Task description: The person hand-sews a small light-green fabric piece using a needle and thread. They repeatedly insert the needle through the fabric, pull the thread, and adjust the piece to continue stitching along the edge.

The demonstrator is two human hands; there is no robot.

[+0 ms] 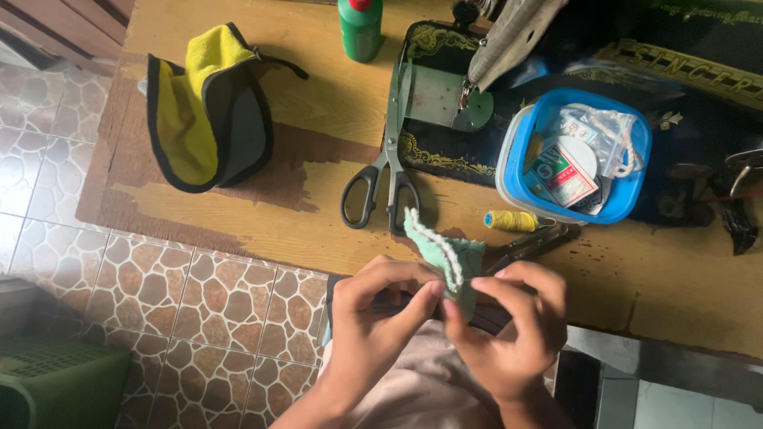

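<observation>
Small mint-green fabric piece with a white corded edge [445,258] pinched between left hand [372,322] and right hand [513,326], fingertips of both closed on its lower end, just below the long black-handled scissors [385,171]. Edge apparently already trimmed or stitched, though hard to tell; no needle visible. Right of the scissors: yellow thread spool [509,221], blue plastic tub of sewing notions [636,171]. Left: yellow-lined grey pouch [208,107].
</observation>
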